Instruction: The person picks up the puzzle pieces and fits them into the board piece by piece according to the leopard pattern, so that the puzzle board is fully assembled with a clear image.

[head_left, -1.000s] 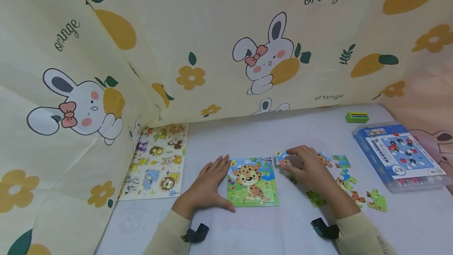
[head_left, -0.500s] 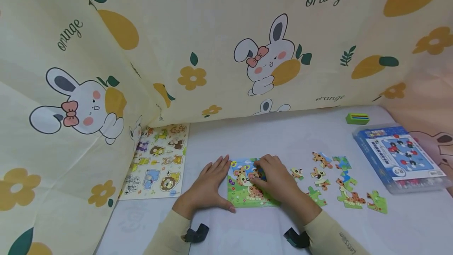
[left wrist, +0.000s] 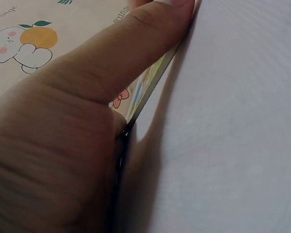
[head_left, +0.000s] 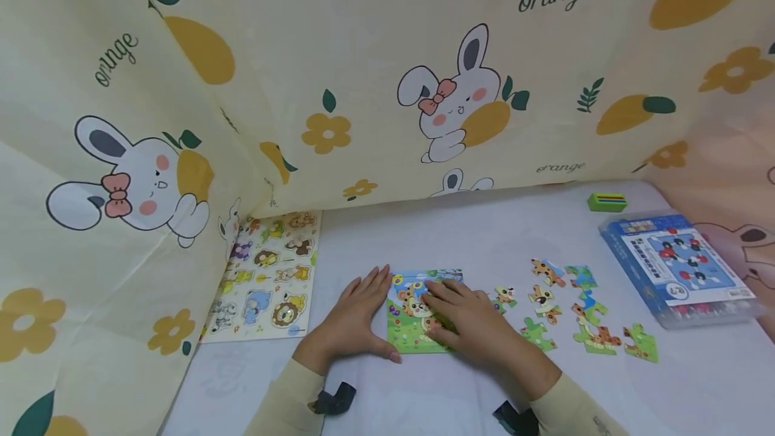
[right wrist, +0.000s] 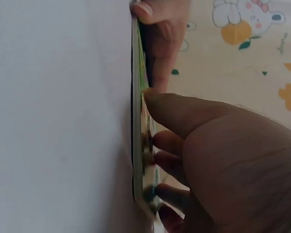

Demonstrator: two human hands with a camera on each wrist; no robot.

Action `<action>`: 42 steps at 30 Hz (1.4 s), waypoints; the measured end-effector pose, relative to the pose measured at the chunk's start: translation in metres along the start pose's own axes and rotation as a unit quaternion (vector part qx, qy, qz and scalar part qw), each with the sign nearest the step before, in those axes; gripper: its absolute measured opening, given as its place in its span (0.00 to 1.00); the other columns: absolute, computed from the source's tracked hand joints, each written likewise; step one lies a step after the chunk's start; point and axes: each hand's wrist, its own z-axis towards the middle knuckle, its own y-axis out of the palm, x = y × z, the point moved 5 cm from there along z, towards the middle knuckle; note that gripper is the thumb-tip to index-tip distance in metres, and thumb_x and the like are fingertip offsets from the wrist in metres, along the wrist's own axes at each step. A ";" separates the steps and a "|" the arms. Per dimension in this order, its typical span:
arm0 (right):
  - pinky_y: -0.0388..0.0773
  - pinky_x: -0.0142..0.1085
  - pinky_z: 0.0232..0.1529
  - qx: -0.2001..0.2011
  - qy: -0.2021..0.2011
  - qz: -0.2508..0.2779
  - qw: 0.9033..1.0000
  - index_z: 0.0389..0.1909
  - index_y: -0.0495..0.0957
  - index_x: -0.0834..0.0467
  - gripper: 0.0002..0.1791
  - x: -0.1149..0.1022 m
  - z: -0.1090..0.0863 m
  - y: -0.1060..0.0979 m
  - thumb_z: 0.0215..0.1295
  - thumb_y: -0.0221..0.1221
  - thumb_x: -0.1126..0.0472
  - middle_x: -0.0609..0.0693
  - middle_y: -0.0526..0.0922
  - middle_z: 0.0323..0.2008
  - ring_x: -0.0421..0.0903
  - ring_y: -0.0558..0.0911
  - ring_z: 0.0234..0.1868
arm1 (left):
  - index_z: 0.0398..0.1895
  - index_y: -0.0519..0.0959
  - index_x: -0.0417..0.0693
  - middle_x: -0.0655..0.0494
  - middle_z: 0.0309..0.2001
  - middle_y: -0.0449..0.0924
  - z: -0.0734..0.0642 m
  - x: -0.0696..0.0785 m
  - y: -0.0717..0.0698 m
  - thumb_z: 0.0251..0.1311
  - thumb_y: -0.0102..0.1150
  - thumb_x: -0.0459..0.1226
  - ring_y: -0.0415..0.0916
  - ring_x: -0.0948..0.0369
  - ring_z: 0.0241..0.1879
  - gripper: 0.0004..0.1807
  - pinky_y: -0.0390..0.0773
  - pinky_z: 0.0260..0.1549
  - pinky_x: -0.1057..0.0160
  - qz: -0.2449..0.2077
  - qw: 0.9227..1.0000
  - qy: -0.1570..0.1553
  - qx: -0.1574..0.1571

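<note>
Cream rabbit-print fabric (head_left: 375,46) hangs behind a white-covered table (head_left: 424,234).

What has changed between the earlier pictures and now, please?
The right hand moved left, bringing a pinched puzzle piece onto the puzzle board; now it rests over the board, no longer pinching. The left hand stays at the board's left edge; the loose pieces lie unmoved.

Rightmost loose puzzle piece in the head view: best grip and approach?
I'd pinch the far and near edges of the rightmost puzzle piece from above, coming in from the right. It lies flat on the white surface, so its rim is the likeliest hold, and the neighbouring puzzle pieces sit close on its left.
</note>
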 end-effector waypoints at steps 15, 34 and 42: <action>0.54 0.71 0.74 -0.043 0.006 -0.004 0.999 0.85 0.63 0.57 0.44 -0.023 0.024 0.018 0.81 0.57 0.35 0.53 0.55 0.86 0.61 0.47 0.86 | 0.90 0.47 0.47 0.58 0.89 0.36 0.001 0.000 0.002 0.39 0.77 0.78 0.28 0.59 0.86 0.82 0.35 0.82 0.46 0.008 1.000 0.014 0.002; 0.45 0.76 0.76 -0.008 0.001 0.205 0.979 0.85 0.64 0.54 0.38 -0.007 0.017 0.005 0.83 0.57 0.41 0.58 0.58 0.85 0.64 0.54 0.84 | 0.90 0.48 0.46 0.58 0.89 0.36 0.000 -0.002 0.002 0.38 0.80 0.76 0.29 0.59 0.86 0.83 0.35 0.82 0.46 0.001 1.000 0.013 0.011; 0.64 0.72 0.72 0.071 0.019 0.268 0.961 0.83 0.67 0.57 0.33 0.014 -0.002 -0.022 0.83 0.61 0.52 0.58 0.70 0.78 0.66 0.67 0.78 | 0.90 0.48 0.47 0.57 0.89 0.37 0.000 -0.003 0.003 0.35 0.81 0.76 0.31 0.57 0.86 0.84 0.35 0.82 0.46 -0.003 1.000 0.008 0.017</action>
